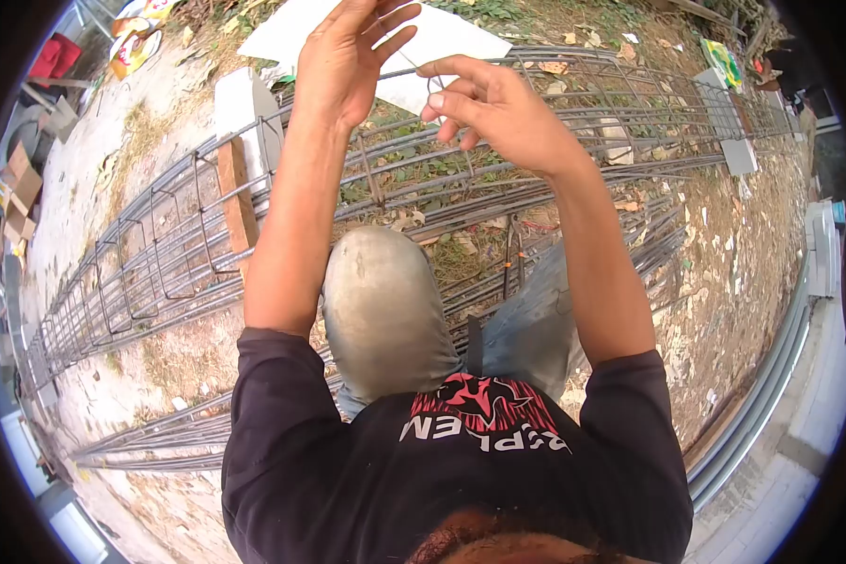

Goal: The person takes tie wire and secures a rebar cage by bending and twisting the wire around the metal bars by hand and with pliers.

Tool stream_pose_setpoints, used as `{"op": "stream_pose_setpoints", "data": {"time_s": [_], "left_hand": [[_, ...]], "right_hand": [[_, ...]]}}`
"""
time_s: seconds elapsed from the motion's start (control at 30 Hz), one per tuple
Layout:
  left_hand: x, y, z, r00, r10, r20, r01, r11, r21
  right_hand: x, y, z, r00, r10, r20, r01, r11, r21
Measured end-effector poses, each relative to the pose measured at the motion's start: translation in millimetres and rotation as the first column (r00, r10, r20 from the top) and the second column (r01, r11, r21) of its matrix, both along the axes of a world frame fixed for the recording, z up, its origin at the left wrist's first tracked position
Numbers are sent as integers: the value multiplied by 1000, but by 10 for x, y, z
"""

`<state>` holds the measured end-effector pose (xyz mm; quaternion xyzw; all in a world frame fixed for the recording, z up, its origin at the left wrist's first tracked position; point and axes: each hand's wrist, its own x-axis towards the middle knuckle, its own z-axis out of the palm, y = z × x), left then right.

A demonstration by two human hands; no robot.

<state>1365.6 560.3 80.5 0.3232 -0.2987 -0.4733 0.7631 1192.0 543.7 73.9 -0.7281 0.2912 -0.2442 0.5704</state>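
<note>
My right hand (498, 108) is closed in a pinch on a thin wire (430, 83), which forms a small loop beside the thumb and index finger. My left hand (348, 56) is raised just left of it, fingers apart and loosely bent; the top of that hand is cut off by the frame edge. No object shows clearly in its palm. Below both hands runs a long rebar cage (385, 150) of straight bars with bent stirrups (167, 193). My knees are beside the cage.
A wooden piece (236, 197) and a white block (244, 117) stand at the cage on the left. Another pale block (727, 117) sits under it on the right. A white sheet (461, 42) lies behind. Loose bars (160, 442) lie lower left; grey pipes (761, 395) run at right.
</note>
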Motion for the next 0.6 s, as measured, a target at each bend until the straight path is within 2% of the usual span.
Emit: {"op": "stream_pose_setpoints", "data": {"time_s": [0.03, 0.1, 0.13, 0.23, 0.27, 0.3, 0.33, 0.37, 0.4, 0.43, 0.47, 0.53, 0.57, 0.6], "left_hand": [[251, -92, -67, 987, -159, 17, 158, 987, 42], [463, -107, -33, 991, -131, -1, 131, 991, -22], [671, -123, -68, 993, -93, 70, 95, 995, -28], [889, 6, -116, 977, -49, 205, 64, 996, -68], [901, 52, -98, 962, -21, 273, 46, 995, -89], [901, 72, -93, 942, 3, 336, 36, 993, -109], [894, 65, -133, 826, 74, 559, -10, 993, -116], [935, 21, -217, 728, 55, 684, -15, 998, -64], [1015, -57, -346, 612, 29, 790, -28, 1000, -15], [1069, -176, -505, 482, 1, 876, -48, 999, 25], [1092, -370, -769, 472, -63, 879, -49, 994, 97], [956, -698, -1139, 211, -97, 973, -200, 970, 141], [867, -890, -1334, 216, -132, 967, -147, 975, 165], [748, -1043, -1448, 135, -194, 972, -176, 960, 216]], "right_hand": [[154, -28, 51, 999, 10, 37, -9, 1000, -25], [426, -76, 94, 994, 17, 109, -9, 997, -70], [541, -147, 57, 977, -94, 193, 125, 980, -155], [457, -102, 490, 960, -238, 147, 279, 802, -528], [400, -80, 594, 974, -216, 64, 218, 838, -501], [350, -138, 584, 968, -228, 100, 247, 833, -496], [287, -201, 543, 960, -245, 133, 278, 827, -488], [211, -269, 477, 951, -264, 163, 310, 822, -478], [150, -450, 302, 959, -210, 192, 285, 698, -657], [-7, -438, 268, 939, -323, 115, 325, 734, -596], [-182, -383, 275, 906, -423, 31, 372, 757, -537], [-427, -263, 166, 847, -532, -16, 466, 756, -460], [-538, -191, -5, 834, -552, 20, 504, 746, -435], [-659, -104, -131, 818, -575, 25, 532, 740, -412]]}}
